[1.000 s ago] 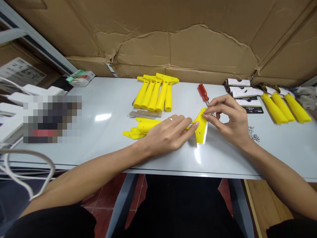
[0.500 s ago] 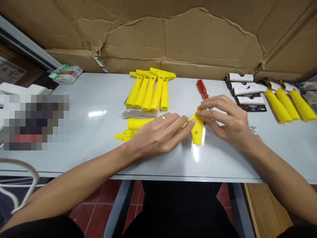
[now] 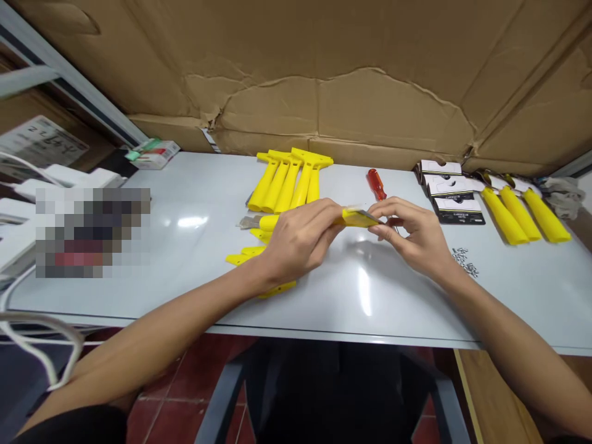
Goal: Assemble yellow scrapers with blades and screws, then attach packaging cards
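Left hand (image 3: 303, 237) knuckles-up opposite right hand (image 3: 411, 234)

The surface (image 3: 157, 280) spans the middle of the frame, with cardboard (image 3: 346, 37) standing behind it; towards its back edge, from left to right, lie a box (image 3: 160, 155), a row of scrapers (image 3: 282, 182) left of centre, a screwdriver (image 3: 376, 185) behind the right hand (image 3: 414, 237), overlapping cards (image 3: 457, 216) and, beside these, a right-hand set of scrapers (image 3: 513, 216). At centre, one scraper (image 3: 356, 218) is between the left hand (image 3: 300, 237) and the right hand, above the surface; loose scrapers (image 3: 240, 256) lie left of the left hand, partly hidden by it; screws (image 3: 466, 263) lie beside the right wrist, before the cards.
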`<state>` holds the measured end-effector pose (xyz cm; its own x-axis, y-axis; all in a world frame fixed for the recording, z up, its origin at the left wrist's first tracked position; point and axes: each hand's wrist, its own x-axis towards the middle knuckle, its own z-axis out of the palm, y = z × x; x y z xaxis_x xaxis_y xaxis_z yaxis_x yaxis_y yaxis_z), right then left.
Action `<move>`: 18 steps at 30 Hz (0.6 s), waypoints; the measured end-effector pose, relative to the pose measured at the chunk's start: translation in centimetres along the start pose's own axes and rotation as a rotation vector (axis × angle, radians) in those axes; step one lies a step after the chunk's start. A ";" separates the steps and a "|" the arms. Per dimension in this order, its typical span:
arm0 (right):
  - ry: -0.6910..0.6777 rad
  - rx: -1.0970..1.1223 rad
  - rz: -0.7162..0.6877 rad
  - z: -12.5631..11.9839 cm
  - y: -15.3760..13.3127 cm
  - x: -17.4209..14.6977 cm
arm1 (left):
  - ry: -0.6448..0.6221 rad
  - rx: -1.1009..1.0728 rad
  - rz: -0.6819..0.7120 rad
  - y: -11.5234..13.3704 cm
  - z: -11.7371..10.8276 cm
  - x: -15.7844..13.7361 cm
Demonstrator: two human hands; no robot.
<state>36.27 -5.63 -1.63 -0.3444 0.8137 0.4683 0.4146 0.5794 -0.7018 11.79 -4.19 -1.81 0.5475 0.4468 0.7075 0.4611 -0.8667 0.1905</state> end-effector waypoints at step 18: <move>0.066 -0.049 0.331 -9.7 -0.1 -0.3 | 0.062 -0.049 0.169 0.1 3.0 3.5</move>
<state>44.50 -5.48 3.56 -0.1292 0.9585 0.2542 0.5356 0.2832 -0.7955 15.85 -2.02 -1.42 0.5696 0.2812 0.7723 0.3308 -0.9386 0.0978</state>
